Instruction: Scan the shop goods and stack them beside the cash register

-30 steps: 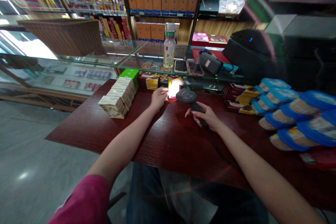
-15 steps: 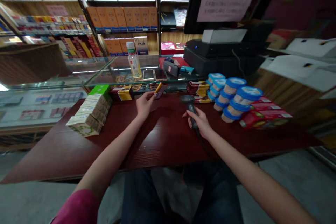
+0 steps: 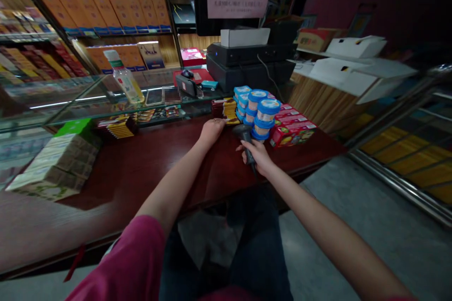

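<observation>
My right hand (image 3: 259, 156) is closed round the handle of a dark grey barcode scanner (image 3: 243, 132), its head tilted toward the back of the counter. At the counter's back, my left hand (image 3: 213, 130) is closed on a flat yellow and brown packet (image 3: 232, 122), only part of which shows past the fingers. It lies low against the front of a stack of similar yellow and dark red packets (image 3: 225, 107). Blue-lidded tubs (image 3: 265, 117) stand piled just beyond the scanner. A second packet stack (image 3: 118, 126) sits farther left.
On the dark red wooden counter (image 3: 151, 164), pale boxes (image 3: 60, 164) line the left and red boxes (image 3: 291, 129) the right. Behind are a glass case with a bottle (image 3: 129, 84) and phone (image 3: 155, 97), and a black till (image 3: 247, 66). A metal rail (image 3: 399, 188) runs at right.
My left hand has carried the packet rightward to the right-hand stack. The scanner stays in my right hand, now close to the tubs. The view has turned to the right.
</observation>
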Demonstrator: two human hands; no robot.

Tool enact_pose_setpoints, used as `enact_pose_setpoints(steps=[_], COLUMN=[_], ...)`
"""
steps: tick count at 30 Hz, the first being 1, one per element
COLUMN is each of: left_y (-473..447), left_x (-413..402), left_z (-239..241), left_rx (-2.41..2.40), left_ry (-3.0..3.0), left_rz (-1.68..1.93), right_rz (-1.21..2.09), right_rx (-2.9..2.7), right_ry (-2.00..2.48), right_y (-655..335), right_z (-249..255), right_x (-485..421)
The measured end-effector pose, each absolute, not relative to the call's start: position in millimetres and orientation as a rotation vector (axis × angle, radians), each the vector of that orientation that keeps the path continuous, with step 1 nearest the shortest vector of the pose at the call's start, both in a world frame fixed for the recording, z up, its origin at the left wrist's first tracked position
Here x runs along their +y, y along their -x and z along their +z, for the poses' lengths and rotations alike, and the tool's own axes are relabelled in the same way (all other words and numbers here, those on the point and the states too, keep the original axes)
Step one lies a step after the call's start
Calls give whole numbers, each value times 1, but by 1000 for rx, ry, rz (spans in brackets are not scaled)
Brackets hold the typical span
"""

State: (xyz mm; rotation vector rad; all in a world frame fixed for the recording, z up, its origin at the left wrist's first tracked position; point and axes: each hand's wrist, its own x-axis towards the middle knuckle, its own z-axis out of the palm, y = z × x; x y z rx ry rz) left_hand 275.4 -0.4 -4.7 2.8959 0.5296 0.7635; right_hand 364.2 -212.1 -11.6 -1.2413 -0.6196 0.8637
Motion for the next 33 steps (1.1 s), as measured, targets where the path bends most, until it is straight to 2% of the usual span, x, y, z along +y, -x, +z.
enact_pose_setpoints(steps=[8, 14, 24, 28, 33], left_y=[-287, -223, 14, 47, 46], left_x=[5, 26, 101, 120, 134], left_z=[-27, -21, -5, -11, -15], left_rx=[416, 394, 1297, 1509, 1654], left_ry=[-2861, -2848, -2719, -2589, -2454], left_rz=[748, 967, 1279, 1263, 1150], right_rz=[912, 1086, 1324, 1460, 1553], right_rx=[-601, -665, -759, -832, -941], right_ry=[1206, 1188, 953, 953, 961], right_y=[-363, -353, -254, -229, -230], right_z=[-9, -2, -4, -2, -4], right_x=[-213, -203, -89, -55, -47])
